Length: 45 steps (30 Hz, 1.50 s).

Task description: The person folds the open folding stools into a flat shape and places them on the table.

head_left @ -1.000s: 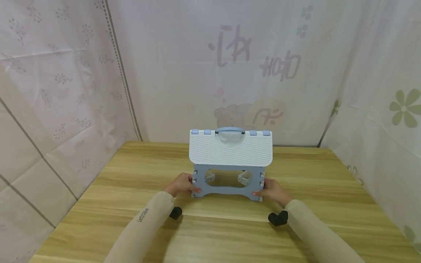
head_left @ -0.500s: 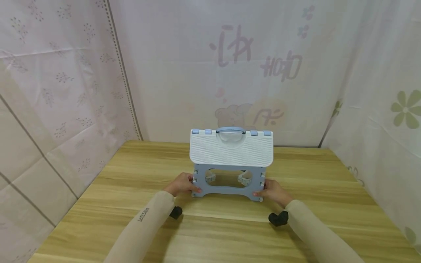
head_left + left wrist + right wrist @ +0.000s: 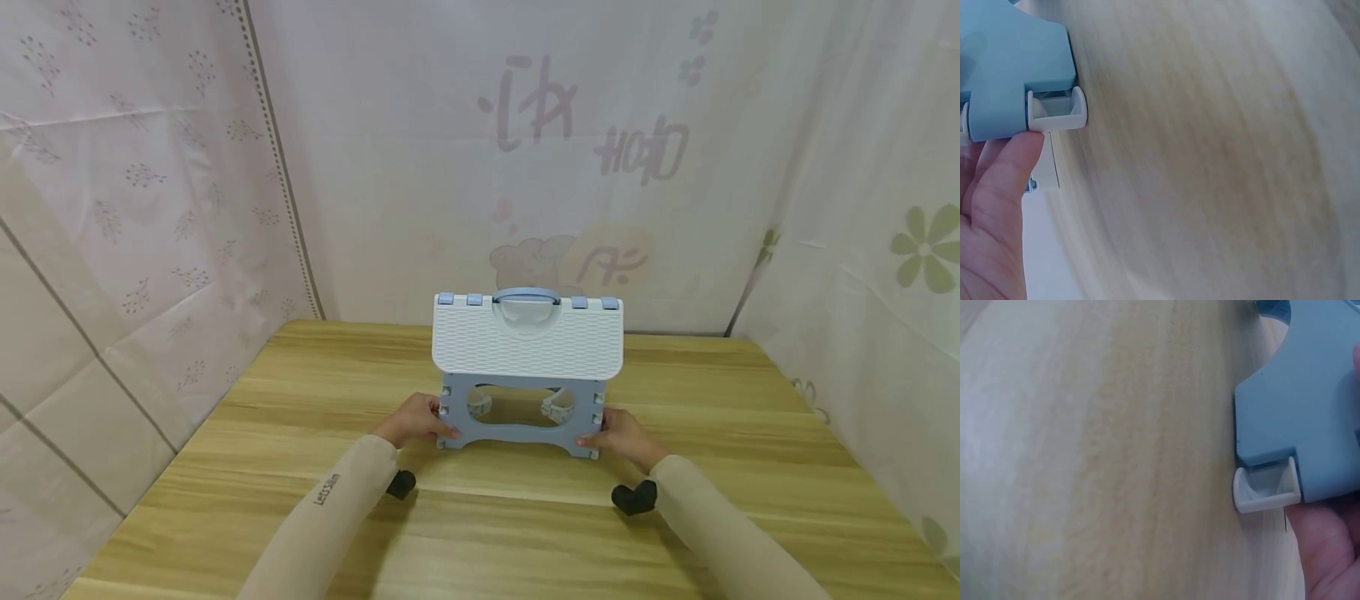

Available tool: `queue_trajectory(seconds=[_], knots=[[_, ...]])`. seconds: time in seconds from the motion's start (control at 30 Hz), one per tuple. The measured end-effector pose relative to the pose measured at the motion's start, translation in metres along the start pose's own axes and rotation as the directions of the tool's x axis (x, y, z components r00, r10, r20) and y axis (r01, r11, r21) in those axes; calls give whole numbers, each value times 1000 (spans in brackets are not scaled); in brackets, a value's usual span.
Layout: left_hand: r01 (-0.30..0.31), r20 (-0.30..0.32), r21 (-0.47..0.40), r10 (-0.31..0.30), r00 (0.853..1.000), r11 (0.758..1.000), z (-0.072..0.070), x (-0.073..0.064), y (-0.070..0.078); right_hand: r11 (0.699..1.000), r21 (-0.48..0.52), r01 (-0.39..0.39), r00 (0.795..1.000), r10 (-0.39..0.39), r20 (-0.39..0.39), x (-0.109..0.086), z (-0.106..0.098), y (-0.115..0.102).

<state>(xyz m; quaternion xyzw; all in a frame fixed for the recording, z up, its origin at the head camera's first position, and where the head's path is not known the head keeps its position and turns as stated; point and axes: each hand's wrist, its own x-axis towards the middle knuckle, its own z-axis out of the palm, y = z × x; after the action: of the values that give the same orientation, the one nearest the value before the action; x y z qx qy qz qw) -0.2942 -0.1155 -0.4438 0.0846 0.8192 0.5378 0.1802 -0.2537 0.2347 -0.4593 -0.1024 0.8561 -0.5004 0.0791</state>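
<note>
A folding step stool stands on the wooden table, its white woven-textured top slanting toward me and its blue-grey leg panel facing me. A blue handle arches from the top's far edge. My left hand grips the left edge of the leg panel low down, thumb on the front and fingers behind. On the opposite edge my right hand holds the panel the same way. Both wrist views show a white hinge piece at the panel's bottom corner, close to the tabletop, with fingers curled at the edge.
The wooden table stretches out on all sides of the stool. Printed curtains hang behind and at both sides. A black wrist mount shows below the right wrist, another by the left.
</note>
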Motion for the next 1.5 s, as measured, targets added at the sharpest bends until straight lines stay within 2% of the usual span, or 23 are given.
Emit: queue_trajectory(seconds=[0.5,0.97,1.5], knots=[[-5,-11,22,5,1000,1000,1,2,0,1000,-21,4,1000,-4,-1,-3,0,-4],[3,-15,46,-2,1000,999,1,3,-1,999,-28,22,1000,-22,-2,0,0,1],[-6,-16,48,7,1000,999,0,3,-2,1000,3,26,1000,-26,17,0,0,1]])
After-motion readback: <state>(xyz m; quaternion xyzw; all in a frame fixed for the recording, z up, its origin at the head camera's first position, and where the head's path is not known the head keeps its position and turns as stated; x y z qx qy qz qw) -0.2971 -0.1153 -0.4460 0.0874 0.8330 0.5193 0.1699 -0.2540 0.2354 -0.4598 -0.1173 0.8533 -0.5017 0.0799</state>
